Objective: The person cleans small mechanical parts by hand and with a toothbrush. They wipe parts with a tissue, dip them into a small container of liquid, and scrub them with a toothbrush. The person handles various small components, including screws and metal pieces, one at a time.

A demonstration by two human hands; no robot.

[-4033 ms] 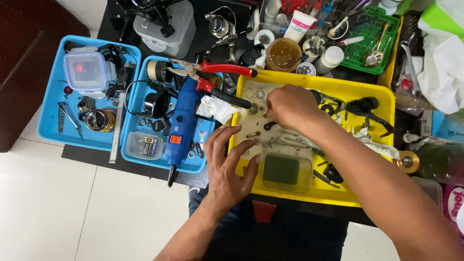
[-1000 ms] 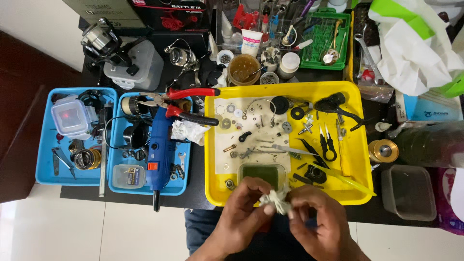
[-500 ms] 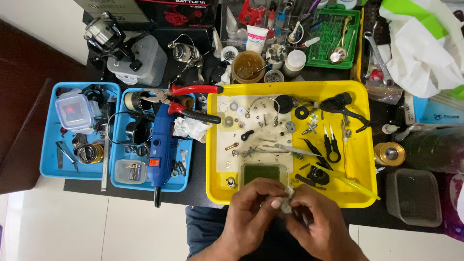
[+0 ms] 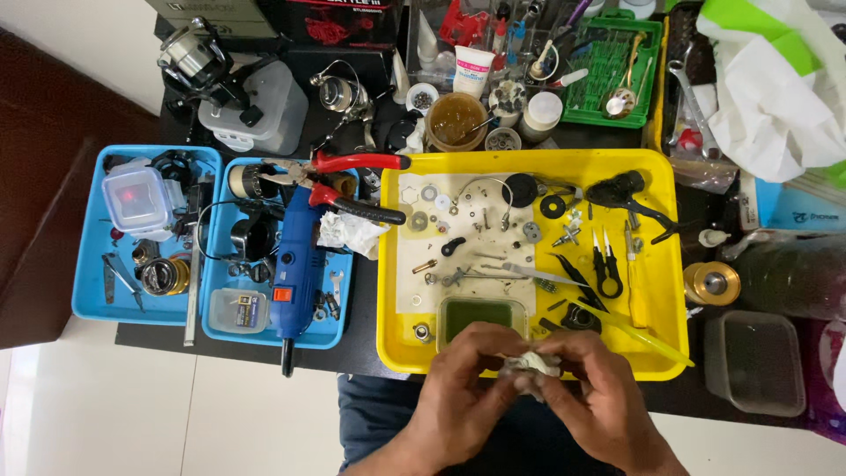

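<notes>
Both hands, left hand (image 4: 458,388) and right hand (image 4: 599,397), pinch a crumpled white cloth (image 4: 529,364) at the yellow tray's (image 4: 392,264) near edge (wiping, apparently); next needs a steady rub.

Single head-worn camera, aimed almost straight down at the desk (image 4: 370,339) from above the seated person. Near edge of the desk lies at frame bottom, far edge at top. Moderate distance: the full yellow tray (image 4: 392,264) and both blue trays (image 4: 88,264) fit in frame
</notes>
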